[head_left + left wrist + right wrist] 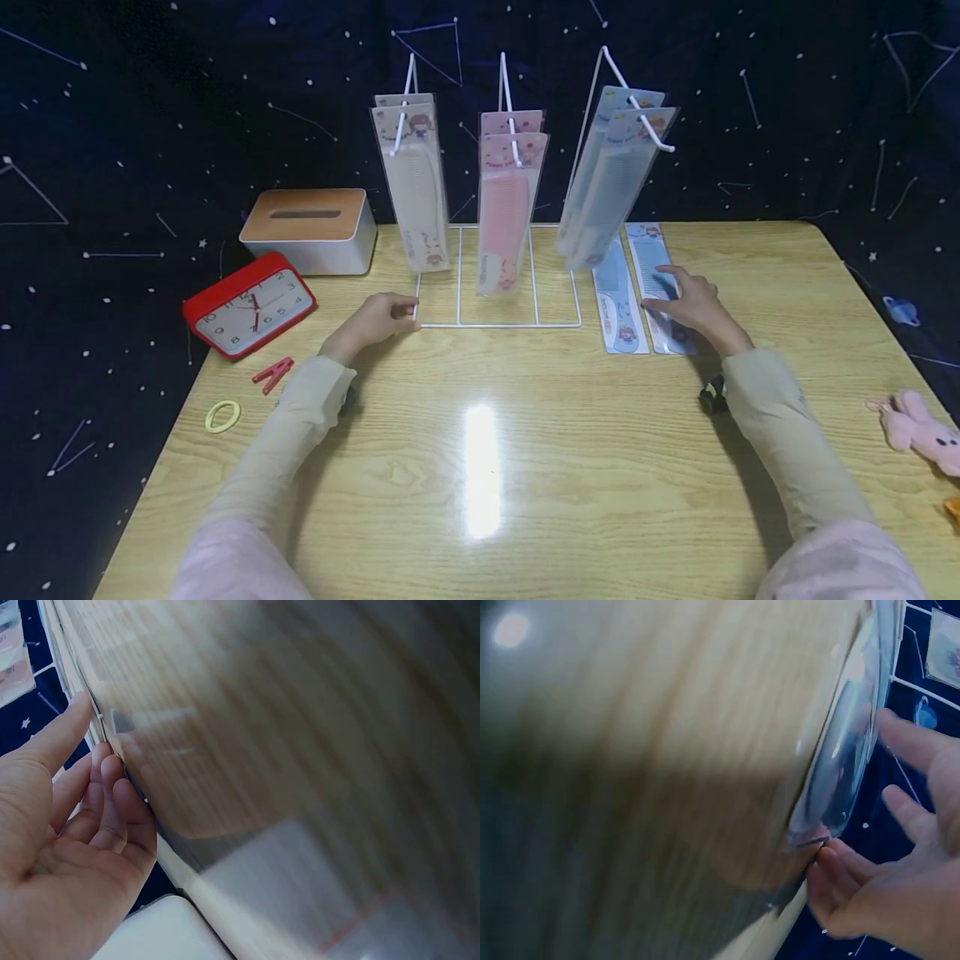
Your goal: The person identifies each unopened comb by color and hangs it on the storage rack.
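Note:
A white wire rack [498, 323] stands at the back of the wooden table [480, 467]. Cream [416, 192], pink [504, 208] and blue [603, 192] packaged combs hang on its three hooks. Two more blue comb packs lie flat to its right, a left one [618, 308] and a right one [651, 258]. My left hand [386, 317] [82, 825] touches the front-left corner of the rack's base with loosely bent fingers. My right hand [678, 296] [900, 885] rests on the right flat pack [844, 765], fingers spread, fingertips at its edge.
A white tissue box [311, 225] with a wooden lid, a red clock [251, 308], a red clip [273, 373] and a yellow hair tie [222, 415] sit at the left. A pink plush toy [918, 429] lies at the right edge.

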The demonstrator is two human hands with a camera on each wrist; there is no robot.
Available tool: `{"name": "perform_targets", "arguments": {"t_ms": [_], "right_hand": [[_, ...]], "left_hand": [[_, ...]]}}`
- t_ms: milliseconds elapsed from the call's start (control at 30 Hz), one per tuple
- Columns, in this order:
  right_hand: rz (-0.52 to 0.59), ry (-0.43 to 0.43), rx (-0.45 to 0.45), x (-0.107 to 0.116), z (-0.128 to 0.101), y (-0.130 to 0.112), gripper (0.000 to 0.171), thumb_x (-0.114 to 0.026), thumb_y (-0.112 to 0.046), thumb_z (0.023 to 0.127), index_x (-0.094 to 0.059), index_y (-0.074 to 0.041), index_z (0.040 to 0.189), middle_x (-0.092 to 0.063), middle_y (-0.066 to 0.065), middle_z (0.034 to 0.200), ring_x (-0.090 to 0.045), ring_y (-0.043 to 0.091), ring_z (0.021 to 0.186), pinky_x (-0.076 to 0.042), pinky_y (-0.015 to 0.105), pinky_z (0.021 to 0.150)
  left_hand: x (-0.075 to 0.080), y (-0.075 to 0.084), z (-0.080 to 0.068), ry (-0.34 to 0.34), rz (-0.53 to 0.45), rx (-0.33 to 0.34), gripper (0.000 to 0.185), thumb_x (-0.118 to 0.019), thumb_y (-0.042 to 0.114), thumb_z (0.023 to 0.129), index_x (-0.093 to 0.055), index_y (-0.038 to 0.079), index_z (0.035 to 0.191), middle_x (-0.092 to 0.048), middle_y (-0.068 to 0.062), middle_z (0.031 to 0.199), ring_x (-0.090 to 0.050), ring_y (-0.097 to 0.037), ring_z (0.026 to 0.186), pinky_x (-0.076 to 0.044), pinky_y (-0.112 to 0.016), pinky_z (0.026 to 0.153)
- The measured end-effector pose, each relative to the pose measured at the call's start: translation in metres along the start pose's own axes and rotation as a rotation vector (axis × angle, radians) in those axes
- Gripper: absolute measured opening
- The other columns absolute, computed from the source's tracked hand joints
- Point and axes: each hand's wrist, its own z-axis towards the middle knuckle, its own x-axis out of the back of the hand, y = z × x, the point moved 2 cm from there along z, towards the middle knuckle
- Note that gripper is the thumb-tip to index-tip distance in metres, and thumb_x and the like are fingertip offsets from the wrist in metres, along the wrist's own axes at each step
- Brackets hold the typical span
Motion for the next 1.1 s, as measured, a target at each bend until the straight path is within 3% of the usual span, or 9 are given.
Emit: {"name": "perform_targets", "arguments": {"t_ms": [267, 433, 600, 833, 1000, 1100], "right_hand": [[0.031, 0.035, -0.082, 0.001, -0.004, -0.002, 0.069, -0.070, -0.020, 0.084, -0.036, 0.004, 0.139, -0.033, 0.040, 0.135, -0.027, 0.054, 0.120, -0.027, 0.065, 0.098], [0.065, 0.049, -0.107, 0.004, -0.007, 0.002, 0.068, -0.072, -0.018, 0.081, -0.038, 0.006, 0.136, -0.030, 0.042, 0.131, -0.035, 0.049, 0.110, -0.034, 0.061, 0.094], [0.113, 0.041, -0.146, 0.004, -0.011, 0.008, 0.075, -0.071, -0.015, 0.082, -0.031, 0.003, 0.143, -0.027, 0.042, 0.137, -0.037, 0.050, 0.113, -0.038, 0.061, 0.094], [0.217, 0.021, -0.123, 0.005, -0.019, 0.014, 0.084, -0.064, -0.006, 0.082, -0.015, -0.001, 0.150, -0.025, 0.040, 0.142, -0.037, 0.052, 0.122, -0.039, 0.061, 0.095], [0.276, 0.106, -0.087, 0.011, -0.033, 0.009, 0.083, -0.064, -0.008, 0.086, -0.014, -0.008, 0.152, -0.017, 0.035, 0.149, -0.025, 0.054, 0.132, -0.027, 0.064, 0.104], [0.315, 0.191, -0.063, 0.016, -0.045, -0.001, 0.081, -0.064, -0.008, 0.087, -0.016, -0.012, 0.153, -0.022, 0.031, 0.150, -0.029, 0.048, 0.131, -0.030, 0.061, 0.104]], "left_hand": [[-0.001, -0.001, 0.000, -0.004, -0.004, 0.003, 0.051, -0.069, 0.011, 0.087, -0.051, -0.007, 0.132, -0.062, -0.020, 0.113, -0.056, -0.025, 0.099, -0.049, -0.028, 0.078], [-0.002, 0.000, -0.001, -0.007, -0.003, 0.011, 0.052, -0.068, 0.011, 0.087, -0.050, -0.007, 0.132, -0.062, -0.020, 0.115, -0.056, -0.028, 0.105, -0.049, -0.034, 0.086], [-0.002, -0.001, 0.000, -0.003, -0.011, 0.015, 0.052, -0.068, 0.011, 0.087, -0.050, -0.007, 0.132, -0.061, -0.021, 0.117, -0.056, -0.030, 0.109, -0.047, -0.039, 0.092], [-0.002, -0.004, 0.001, -0.008, -0.027, 0.013, 0.052, -0.068, 0.011, 0.088, -0.050, -0.007, 0.133, -0.061, -0.020, 0.117, -0.056, -0.030, 0.109, -0.047, -0.037, 0.091], [-0.002, -0.003, 0.001, -0.002, -0.023, 0.002, 0.051, -0.068, 0.010, 0.087, -0.050, -0.007, 0.132, -0.061, -0.020, 0.115, -0.056, -0.029, 0.106, -0.047, -0.037, 0.089], [-0.001, -0.002, 0.000, -0.001, -0.016, 0.000, 0.051, -0.068, 0.010, 0.087, -0.050, -0.007, 0.132, -0.062, -0.021, 0.115, -0.056, -0.029, 0.106, -0.047, -0.036, 0.089]]}}
